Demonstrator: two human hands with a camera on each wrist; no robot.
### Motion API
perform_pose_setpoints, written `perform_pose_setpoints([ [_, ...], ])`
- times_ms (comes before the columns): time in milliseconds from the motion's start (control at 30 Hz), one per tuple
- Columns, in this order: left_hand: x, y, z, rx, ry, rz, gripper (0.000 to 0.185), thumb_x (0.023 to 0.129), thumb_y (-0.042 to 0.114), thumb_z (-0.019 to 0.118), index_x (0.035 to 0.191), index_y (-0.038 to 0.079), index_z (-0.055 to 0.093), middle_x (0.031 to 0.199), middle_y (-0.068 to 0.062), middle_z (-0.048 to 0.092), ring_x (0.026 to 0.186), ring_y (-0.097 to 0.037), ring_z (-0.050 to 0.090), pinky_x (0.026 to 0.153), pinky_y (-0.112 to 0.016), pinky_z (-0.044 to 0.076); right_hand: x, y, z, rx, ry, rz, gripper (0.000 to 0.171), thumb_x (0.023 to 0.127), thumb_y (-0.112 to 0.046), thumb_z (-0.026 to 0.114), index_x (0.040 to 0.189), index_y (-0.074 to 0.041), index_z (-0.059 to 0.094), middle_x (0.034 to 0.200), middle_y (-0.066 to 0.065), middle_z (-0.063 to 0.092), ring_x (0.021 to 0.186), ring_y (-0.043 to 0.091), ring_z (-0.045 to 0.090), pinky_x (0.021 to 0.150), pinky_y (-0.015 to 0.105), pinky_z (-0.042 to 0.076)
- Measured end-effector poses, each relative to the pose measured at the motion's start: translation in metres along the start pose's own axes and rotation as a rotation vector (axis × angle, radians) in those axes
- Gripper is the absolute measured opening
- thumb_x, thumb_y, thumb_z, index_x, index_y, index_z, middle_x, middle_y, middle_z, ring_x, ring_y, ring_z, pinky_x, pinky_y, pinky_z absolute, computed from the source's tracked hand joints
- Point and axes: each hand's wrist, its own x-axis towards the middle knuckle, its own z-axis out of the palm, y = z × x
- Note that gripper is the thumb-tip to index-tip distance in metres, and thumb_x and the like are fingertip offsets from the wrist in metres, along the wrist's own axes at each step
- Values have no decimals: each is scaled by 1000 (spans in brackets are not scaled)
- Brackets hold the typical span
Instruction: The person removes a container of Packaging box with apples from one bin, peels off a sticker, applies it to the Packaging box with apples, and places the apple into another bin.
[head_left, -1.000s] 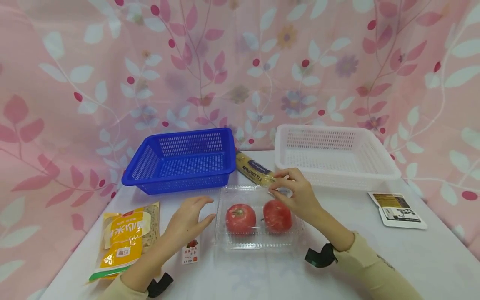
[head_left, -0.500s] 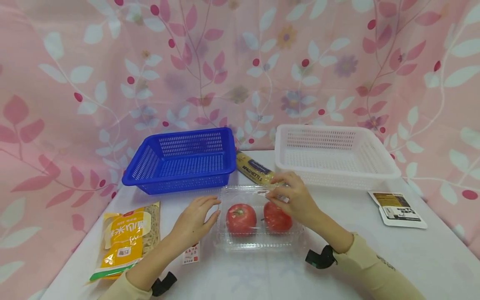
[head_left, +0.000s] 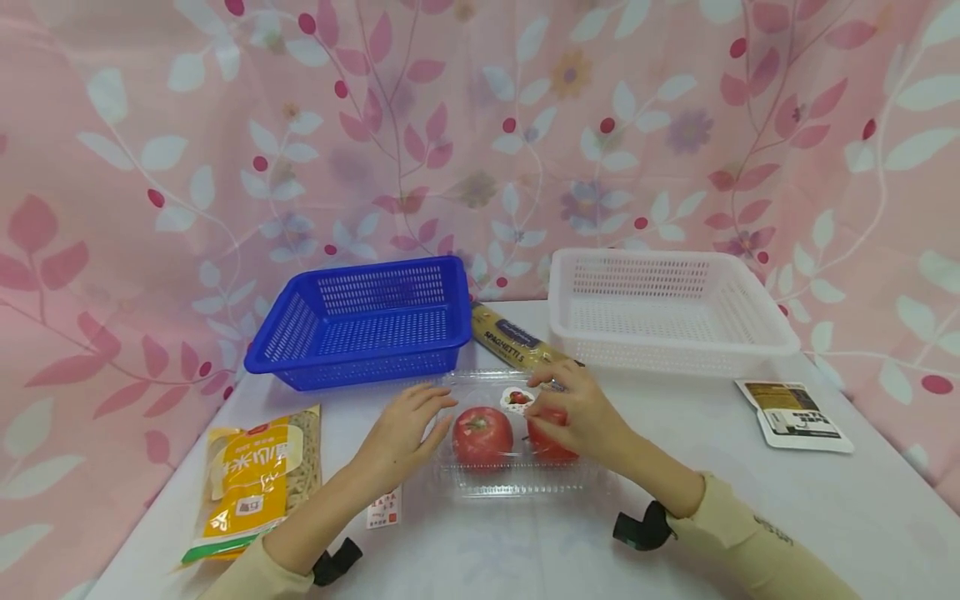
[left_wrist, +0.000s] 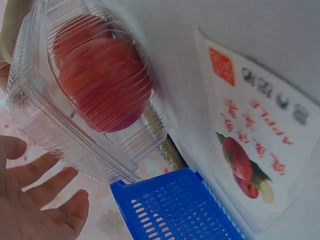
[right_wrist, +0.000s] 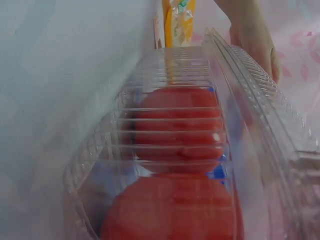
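A clear plastic clamshell box (head_left: 517, 483) sits on the table with a tomato (head_left: 482, 437) at left inside it and another tomato (head_left: 546, 446) at right, partly covered by my right hand (head_left: 577, 415). A round white sticker (head_left: 517, 400) with a red fruit picture shows on the box lid. Bent fingers of my right hand hover beside it over the lid, gripping nothing visible. At the box's left edge is my left hand (head_left: 405, 429), fingers spread loosely; in the left wrist view its fingers (left_wrist: 50, 190) are near the box's ribbed side, and contact is unclear.
Left of the box lies a white card (left_wrist: 255, 150) printed with apples. A yellow pasta bag (head_left: 258, 475) is farther left. Behind stand a blue basket (head_left: 375, 364) and a white basket (head_left: 675, 354), with a spaghetti pack (head_left: 510, 337) between them. A pouch (head_left: 798, 417) lies right.
The right hand has shifted down and toward the near side, uncovering the sticker on the lid. The left hand has moved right and slightly away, up to the box's left edge.
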Motion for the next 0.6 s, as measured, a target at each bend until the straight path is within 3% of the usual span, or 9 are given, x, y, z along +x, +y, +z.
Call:
perform_pose_setpoints([
  [133,7,3,3,25,-85,95,34,96,28,45,120,10,60,131,-8,51,129,-30,35,101,-51,31,-1,0,2,-19,-8,-29,13,67,-11,80,71,-17,69,97,4,59,98,20,49,84,43,41],
  [367,16,14,5,-30,-268,217,46,99,35,34,137,11,44,146,-5,32,134,-26,24,104,-50,23,-2,0,5,-52,-21,-45,16,63,-11,82,71,-17,70,97,3,60,101,21,50,87,44,40],
  [600,23,24,12,2,-319,287,52,99,42,27,142,14,36,147,-1,30,136,-25,19,103,-50,21,-3,-2,5,-59,-51,-46,11,67,-13,80,71,-17,71,96,3,60,100,21,50,85,43,40],
])
